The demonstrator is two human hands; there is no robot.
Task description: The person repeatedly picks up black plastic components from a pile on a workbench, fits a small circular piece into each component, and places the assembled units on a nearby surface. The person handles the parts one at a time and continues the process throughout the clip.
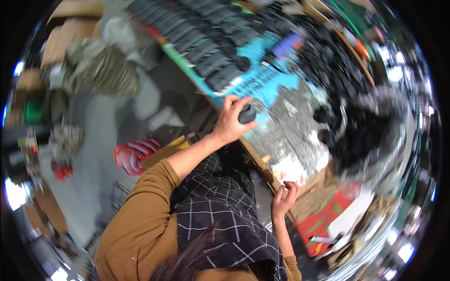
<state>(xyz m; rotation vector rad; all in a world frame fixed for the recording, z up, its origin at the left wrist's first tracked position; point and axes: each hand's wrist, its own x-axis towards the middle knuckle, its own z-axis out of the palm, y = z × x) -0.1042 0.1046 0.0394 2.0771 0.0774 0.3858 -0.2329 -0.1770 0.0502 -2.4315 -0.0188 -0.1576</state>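
My left hand (pixel 232 121) holds a small, dark rounded part (pixel 247 114) between thumb and fingers, above the near edge of the workbench (pixel 258 156). My right hand (pixel 286 198) is at the same edge, lower right, with its fingers bent and slightly apart. Nothing shows clearly between them. Close to its fingertips lies a white patch (pixel 290 170) with small reddish marks. A worn grey sheet (pixel 286 121) covers the bench between my hands. Beyond my left hand, rows of black molded parts (pixel 197 42) stand on a blue surface (pixel 265 84).
A purple-blue cylindrical object (pixel 288 44) stands near a loose heap of black parts (pixel 330 52). At right, a clear plastic bag (pixel 369 133) holds more dark pieces. A knife-like tool (pixel 323 240) lies on a red sheet (pixel 327 214). Bulky sacks (pixel 102 66) occupy the floor at left.
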